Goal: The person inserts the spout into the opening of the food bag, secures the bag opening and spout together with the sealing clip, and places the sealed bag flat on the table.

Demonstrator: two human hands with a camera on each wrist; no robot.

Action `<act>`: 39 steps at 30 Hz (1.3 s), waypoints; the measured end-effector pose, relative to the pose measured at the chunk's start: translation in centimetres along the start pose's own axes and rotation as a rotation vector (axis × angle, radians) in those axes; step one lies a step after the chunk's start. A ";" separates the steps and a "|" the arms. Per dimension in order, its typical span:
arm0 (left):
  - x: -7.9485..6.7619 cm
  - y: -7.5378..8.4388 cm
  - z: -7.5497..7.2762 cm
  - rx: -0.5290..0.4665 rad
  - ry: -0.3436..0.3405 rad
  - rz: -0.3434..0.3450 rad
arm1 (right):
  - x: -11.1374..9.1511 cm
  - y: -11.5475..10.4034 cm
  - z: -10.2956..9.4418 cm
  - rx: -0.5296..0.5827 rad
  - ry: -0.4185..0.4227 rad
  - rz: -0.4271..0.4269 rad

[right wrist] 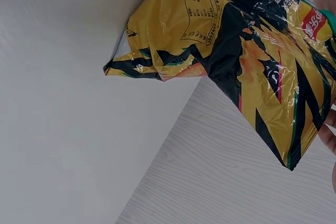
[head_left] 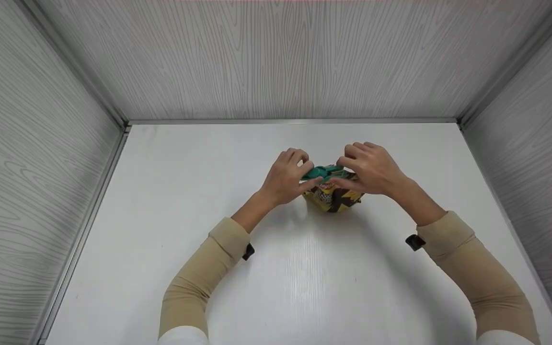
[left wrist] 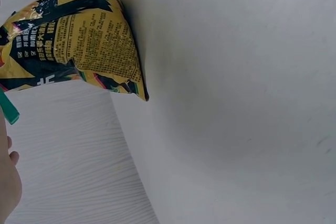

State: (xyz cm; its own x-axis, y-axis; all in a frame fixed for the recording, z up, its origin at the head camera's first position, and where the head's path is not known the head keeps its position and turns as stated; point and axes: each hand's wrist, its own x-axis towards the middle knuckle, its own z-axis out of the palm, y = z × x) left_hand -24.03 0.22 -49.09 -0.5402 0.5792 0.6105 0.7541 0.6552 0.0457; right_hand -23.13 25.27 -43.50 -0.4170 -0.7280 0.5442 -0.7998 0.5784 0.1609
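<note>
A yellow and black snack bag stands on the white table, and its printed back faces the left wrist view. Across its top lies a green bag clip. My left hand holds the clip's left end between thumb and forefinger. On the other side, my right hand grips the bag's top edge by the clip, thumb toward me and fingers behind. In the right wrist view the bag has one top corner sticking out below the fingers. Most of the clip is out of both wrist views.
The white table is bounded by a wood-grain panel at the back and panels on both sides, joined by grey metal edging. Small black devices sit at both tan sleeve cuffs.
</note>
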 end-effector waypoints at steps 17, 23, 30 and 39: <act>0.5 0.0 -0.5 -0.030 -0.044 -0.014 | -0.1 -0.3 -0.1 0.005 0.025 0.000; 0.5 0.0 -0.4 -0.014 -0.057 -0.009 | -0.2 -0.4 0.0 0.003 0.024 0.003; 0.4 -0.1 -0.3 0.013 -0.053 -0.001 | -0.3 -0.3 0.0 -0.016 0.011 -0.001; 0.3 0.0 -0.2 -0.005 -0.052 0.000 | -0.5 -0.5 0.1 0.013 0.010 -0.001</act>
State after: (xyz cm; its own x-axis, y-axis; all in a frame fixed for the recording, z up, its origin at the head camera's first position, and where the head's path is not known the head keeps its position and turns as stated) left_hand -24.12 0.23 -48.74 -0.5586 0.6039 0.5686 0.7559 0.6529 0.0493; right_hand -22.63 25.29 -43.95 -0.4116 -0.7250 0.5522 -0.8058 0.5726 0.1512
